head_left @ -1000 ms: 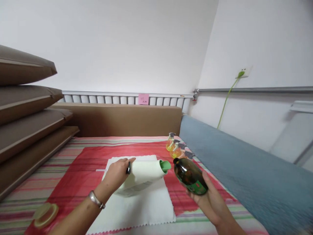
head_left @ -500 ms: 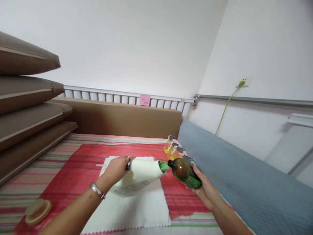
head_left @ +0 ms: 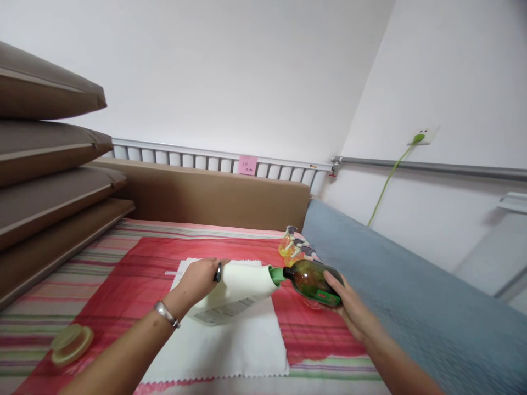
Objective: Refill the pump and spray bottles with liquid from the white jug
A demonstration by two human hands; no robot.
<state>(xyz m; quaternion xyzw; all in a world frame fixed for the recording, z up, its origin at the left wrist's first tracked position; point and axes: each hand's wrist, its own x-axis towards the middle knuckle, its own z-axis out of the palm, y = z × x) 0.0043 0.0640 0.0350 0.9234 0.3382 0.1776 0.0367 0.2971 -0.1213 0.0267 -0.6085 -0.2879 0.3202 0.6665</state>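
My left hand point(head_left: 202, 278) grips a white jug point(head_left: 245, 282) with a green pouring spout point(head_left: 276, 275). The jug is tipped on its side, spout to the right. In my right hand point(head_left: 348, 299) is a brown glass bottle point(head_left: 308, 277) with a green label, tilted so its dark neck points left. The bottle's mouth meets the green spout; whether liquid flows between them I cannot make out. Beneath the jug lies a white cloth point(head_left: 230, 356) with scalloped edges. Behind the brown bottle stand several spray bottles point(head_left: 293, 249) holding yellow liquid, partly hidden by it.
A pale yellow round lid point(head_left: 72, 344) lies at the lower left. Red plastic sheeting point(head_left: 152, 258) covers part of a striped cloth. Brown cushions point(head_left: 49, 142) are stacked at left; a brown panel point(head_left: 214, 200) and a blue padded side point(head_left: 370, 263) border the surface.
The brown bottle has tilted nearer level, and its mouth has closed the small gap to the jug's spout. The whole view has shifted slightly.
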